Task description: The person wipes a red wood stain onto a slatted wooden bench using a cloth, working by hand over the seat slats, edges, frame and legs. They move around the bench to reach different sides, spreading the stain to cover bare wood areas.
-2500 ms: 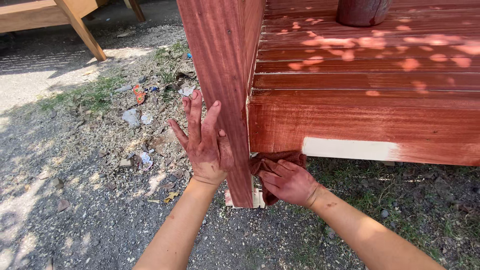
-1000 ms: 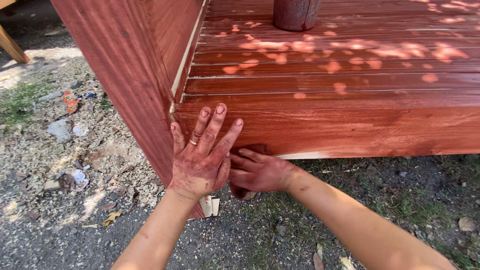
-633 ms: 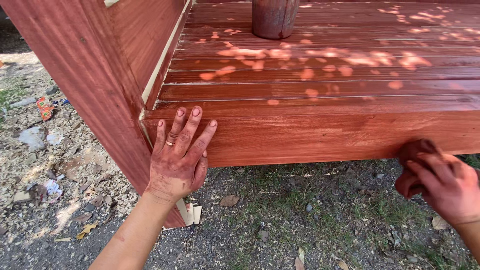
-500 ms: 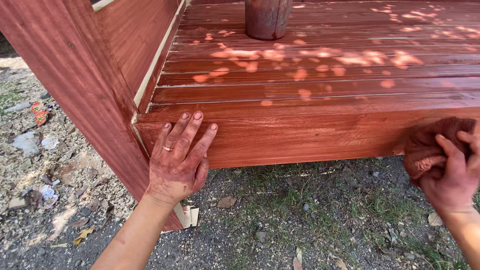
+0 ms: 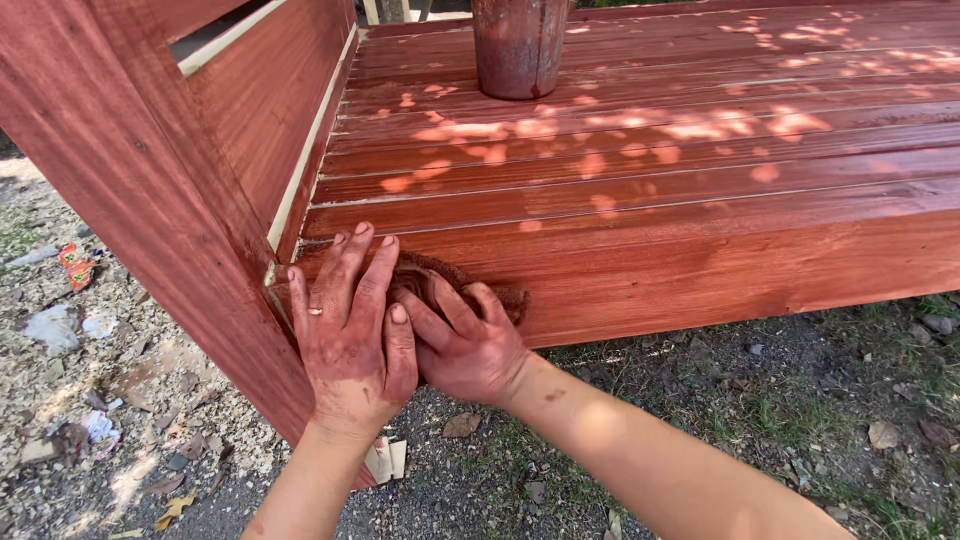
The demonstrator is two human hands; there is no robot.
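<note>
Two stained hands (image 5: 350, 345), one rag (image 5: 440, 280), one can (image 5: 520, 45).

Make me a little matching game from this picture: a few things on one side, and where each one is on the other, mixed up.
Things:
1. left hand
2. right hand
3. metal can
4. red wrapper

Places:
A. standing on the stained planks, far from the hands
B. lying on the gravel to the left of the post
C. spread flat where the front board meets the post
D. pressing a stained rag on the front board

Pairs: 1-C, 2-D, 3-A, 4-B
</note>
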